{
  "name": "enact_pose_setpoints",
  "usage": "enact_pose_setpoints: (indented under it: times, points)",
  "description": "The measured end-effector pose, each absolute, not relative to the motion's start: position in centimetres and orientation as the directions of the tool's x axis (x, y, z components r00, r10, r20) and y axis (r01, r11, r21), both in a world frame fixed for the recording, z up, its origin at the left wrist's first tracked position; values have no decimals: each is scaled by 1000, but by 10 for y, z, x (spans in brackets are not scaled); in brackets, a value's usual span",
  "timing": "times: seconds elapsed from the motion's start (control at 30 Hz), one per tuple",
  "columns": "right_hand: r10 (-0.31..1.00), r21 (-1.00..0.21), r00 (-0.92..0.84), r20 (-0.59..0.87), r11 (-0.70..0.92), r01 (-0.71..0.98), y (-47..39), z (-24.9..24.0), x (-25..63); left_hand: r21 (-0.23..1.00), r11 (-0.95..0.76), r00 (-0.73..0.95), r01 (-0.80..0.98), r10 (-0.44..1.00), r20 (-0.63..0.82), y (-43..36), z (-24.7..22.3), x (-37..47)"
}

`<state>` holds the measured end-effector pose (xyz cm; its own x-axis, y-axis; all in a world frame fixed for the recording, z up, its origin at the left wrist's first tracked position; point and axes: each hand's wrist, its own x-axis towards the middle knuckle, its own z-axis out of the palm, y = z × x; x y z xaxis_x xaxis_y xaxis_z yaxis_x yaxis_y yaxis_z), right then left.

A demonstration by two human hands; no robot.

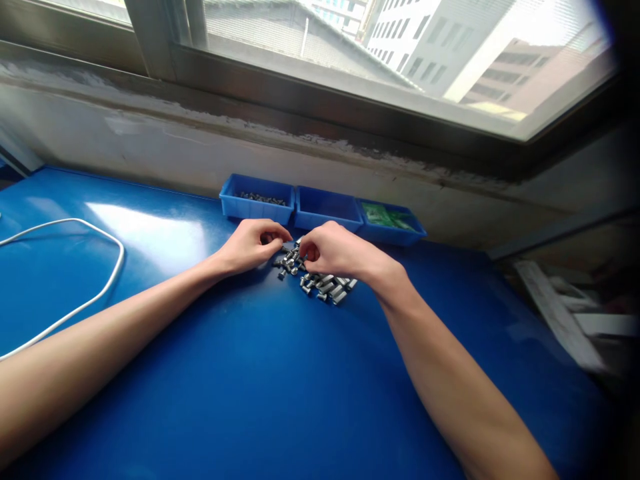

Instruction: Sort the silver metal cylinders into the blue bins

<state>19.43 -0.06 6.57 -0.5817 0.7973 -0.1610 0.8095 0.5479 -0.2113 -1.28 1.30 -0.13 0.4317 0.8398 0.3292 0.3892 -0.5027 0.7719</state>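
A loose pile of small metal screws (291,260) lies on the blue tabletop, with several silvery metal cylinders or standoffs (336,288) at its right side. My left hand (253,245) is at the pile's left edge, thumb and fingers curled together near a dark screw; what lies between the fingertips is too small to make out. Over the top of the pile, my right hand (334,250) bends down with its fingers curled in a pinch. Its fingertips are among the screws, and whatever they grip is hidden.
Behind the hands three blue bins stand in a row by the wall: a left bin (257,210) with small metal parts, a middle bin (327,220), and a right bin (393,235) with green packets. A white cable (117,267) curves across the left. A window is above.
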Motion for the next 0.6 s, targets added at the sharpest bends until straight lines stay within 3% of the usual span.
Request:
enact_pose_setpoints:
  times: [0.2, 0.3, 0.37, 0.43, 0.53, 0.6]
  points:
    - [817, -31, -556, -152, 558, 829, -5, 64, 188, 808, -485, 400, 335, 849, 344, 13, -1, -12]
    - [819, -70, -562, -111, 558, 827, -7, 68, 187, 849, -447, 367, 282, 868, 335, 13, -1, -12]
    - [816, -217, -574, -76, 548, 808, -5, 72, 190, 874, -414, 348, 255, 882, 317, 13, 0, -13]
    - [812, -449, -580, -57, 498, 742, -1, 73, 197, 899, -369, 330, 234, 901, 283, 14, 1, -14]
    - [807, -781, -585, -80, 314, 540, 7, 68, 207, 931, -308, 312, 194, 919, 239, 15, 2, -16]
    - [810, -896, -580, -89, 190, 401, 10, 63, 212, 939, -297, 310, 172, 921, 234, 16, 2, -17]
